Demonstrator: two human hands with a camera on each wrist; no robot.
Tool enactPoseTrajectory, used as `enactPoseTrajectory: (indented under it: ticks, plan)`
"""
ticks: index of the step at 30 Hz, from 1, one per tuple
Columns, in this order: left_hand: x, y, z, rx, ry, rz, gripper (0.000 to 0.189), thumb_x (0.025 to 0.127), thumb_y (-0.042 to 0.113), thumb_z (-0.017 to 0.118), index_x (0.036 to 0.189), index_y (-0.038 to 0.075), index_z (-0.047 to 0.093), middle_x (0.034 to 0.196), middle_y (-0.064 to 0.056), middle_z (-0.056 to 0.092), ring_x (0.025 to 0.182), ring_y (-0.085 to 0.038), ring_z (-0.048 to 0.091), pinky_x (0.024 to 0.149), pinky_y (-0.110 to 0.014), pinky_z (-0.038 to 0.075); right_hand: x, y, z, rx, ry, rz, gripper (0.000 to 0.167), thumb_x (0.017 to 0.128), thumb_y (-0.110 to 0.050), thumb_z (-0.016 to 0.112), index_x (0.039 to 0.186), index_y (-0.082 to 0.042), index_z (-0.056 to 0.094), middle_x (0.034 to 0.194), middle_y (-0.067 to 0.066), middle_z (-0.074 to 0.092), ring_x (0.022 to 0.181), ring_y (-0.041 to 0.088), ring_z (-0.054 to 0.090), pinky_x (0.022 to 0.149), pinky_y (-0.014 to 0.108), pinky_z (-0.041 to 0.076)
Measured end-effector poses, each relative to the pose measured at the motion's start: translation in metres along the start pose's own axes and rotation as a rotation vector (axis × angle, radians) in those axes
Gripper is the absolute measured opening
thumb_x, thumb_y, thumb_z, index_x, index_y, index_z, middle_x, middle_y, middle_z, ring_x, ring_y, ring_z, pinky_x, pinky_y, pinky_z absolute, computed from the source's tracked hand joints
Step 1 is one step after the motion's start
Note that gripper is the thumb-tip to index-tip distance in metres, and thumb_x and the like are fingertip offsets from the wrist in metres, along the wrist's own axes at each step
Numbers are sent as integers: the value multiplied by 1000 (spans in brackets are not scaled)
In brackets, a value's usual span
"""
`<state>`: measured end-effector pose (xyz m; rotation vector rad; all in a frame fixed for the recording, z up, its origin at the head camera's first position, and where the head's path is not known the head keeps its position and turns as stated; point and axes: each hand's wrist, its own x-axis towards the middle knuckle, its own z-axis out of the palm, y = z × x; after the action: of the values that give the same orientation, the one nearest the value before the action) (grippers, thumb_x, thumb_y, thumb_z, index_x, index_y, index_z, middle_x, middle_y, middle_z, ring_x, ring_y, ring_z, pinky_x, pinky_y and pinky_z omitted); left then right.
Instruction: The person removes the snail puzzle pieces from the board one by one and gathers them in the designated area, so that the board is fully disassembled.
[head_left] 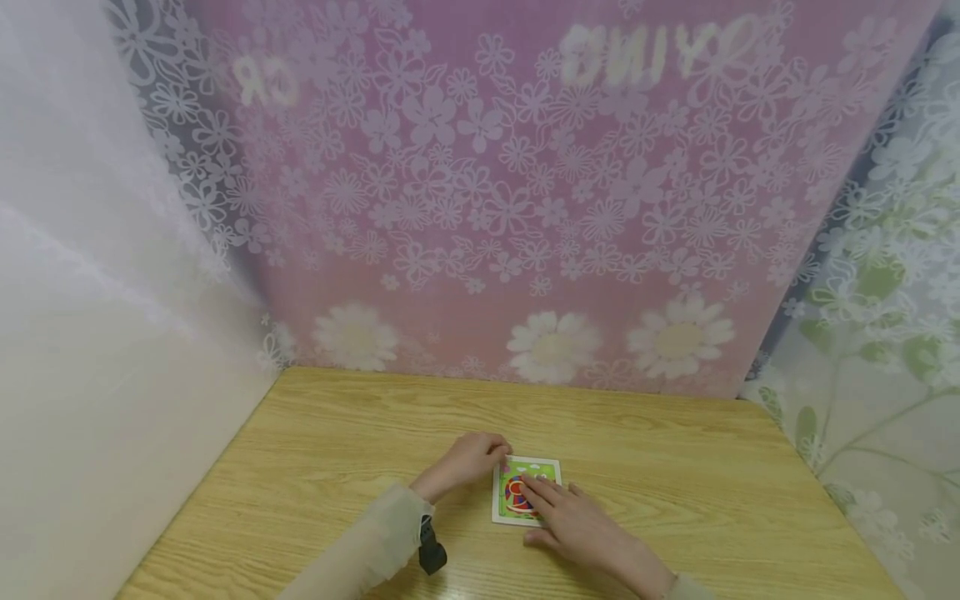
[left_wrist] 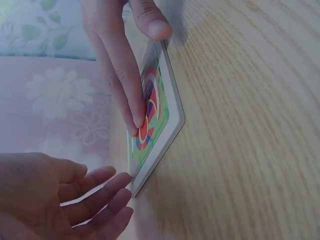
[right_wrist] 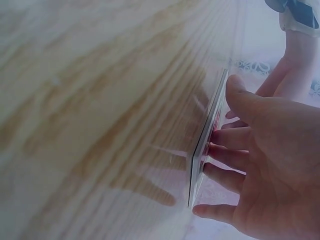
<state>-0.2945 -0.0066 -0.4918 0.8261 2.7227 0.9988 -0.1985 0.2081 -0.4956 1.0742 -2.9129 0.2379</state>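
A small square picture board [head_left: 528,517] lies flat on the table. It has a white border and a green picture with a red and blue curled shape, and its edge looks thin in the right wrist view. My right hand [head_left: 581,529] rests on the board's right side, its extended fingers touching the picture. In the left wrist view, two of those fingertips lie on the red part. My left hand [head_left: 467,458] is at the board's far left corner, with fingers loosely bent and nothing held; whether they touch the edge I cannot tell.
The wooden table [head_left: 337,433] carries the board and both forearms. A flowered pink curtain [head_left: 465,208] hangs behind its far edge. Pale curtains stand at the left and right sides. A dark strap device [head_left: 431,550] sits on my left wrist.
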Motion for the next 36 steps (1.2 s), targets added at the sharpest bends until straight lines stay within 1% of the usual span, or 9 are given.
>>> enactPoseTrajectory:
  ticks: [4, 8, 13, 17, 20, 24, 27, 33, 36]
  plan:
    - [-2, 1, -1, 4, 47, -44, 23, 105, 17, 56, 104, 5, 75, 87, -4, 75, 61, -7, 52, 54, -22, 38, -1, 1, 0, -6, 9, -3, 68, 101, -50, 55, 147, 0, 51, 154, 15, 46, 135, 38, 51, 99, 62, 48]
    - [-5, 4, -4, -45, 47, -71, 25, 105, 16, 55, 104, 2, 76, 86, -5, 76, 66, -9, 61, 54, -23, 39, -1, 0, 0, 9, 11, -5, 68, 101, -49, 55, 147, 1, 51, 154, 16, 46, 135, 39, 51, 99, 63, 47]
    - [-9, 8, -8, -90, 44, -80, 27, 105, 13, 54, 102, -2, 76, 85, -6, 76, 64, -11, 63, 52, -21, 39, -2, -1, -1, 22, 6, -4, 67, 101, -48, 56, 147, 1, 50, 155, 16, 46, 135, 39, 51, 100, 62, 46]
    - [-9, 8, -7, -131, 33, -123, 27, 105, 15, 54, 104, -1, 76, 87, -9, 76, 70, -19, 68, 53, -22, 40, -2, -1, -2, 25, 5, 0, 67, 101, -48, 56, 147, 1, 50, 155, 16, 46, 135, 40, 50, 101, 62, 46]
    - [-9, 8, -7, -151, 25, -139, 28, 105, 17, 55, 105, -1, 76, 89, -10, 76, 76, -23, 70, 56, -23, 45, -2, -1, -2, 21, 11, -5, 67, 101, -48, 56, 147, 2, 50, 154, 16, 46, 135, 40, 50, 101, 62, 46]
    - [-9, 10, -7, -131, 24, -137, 29, 106, 18, 55, 104, 0, 77, 86, -9, 75, 66, -15, 64, 54, -22, 43, -2, -1, -3, 15, 11, -10, 68, 102, -48, 55, 147, 2, 50, 154, 16, 47, 135, 40, 51, 100, 62, 47]
    - [-9, 11, -8, -95, 24, -127, 29, 106, 19, 54, 103, 0, 77, 84, -9, 75, 59, -8, 55, 52, -21, 36, -2, 0, -3, 19, 5, -11, 68, 102, -49, 55, 147, 2, 50, 154, 17, 47, 135, 40, 51, 100, 62, 47]
    - [-9, 11, -8, -43, 8, -107, 29, 106, 19, 54, 106, 0, 76, 84, -9, 75, 59, -6, 52, 54, -22, 38, -1, 0, -3, 20, 17, -23, 67, 102, -47, 56, 147, 3, 50, 153, 18, 47, 134, 40, 52, 99, 63, 47]
    - [-7, 9, -8, -28, 4, -98, 28, 106, 20, 54, 109, 2, 76, 87, -7, 75, 62, -6, 56, 57, -23, 41, -2, 0, -2, 15, 26, -28, 67, 102, -47, 55, 146, 3, 50, 153, 18, 48, 134, 40, 52, 99, 63, 47]
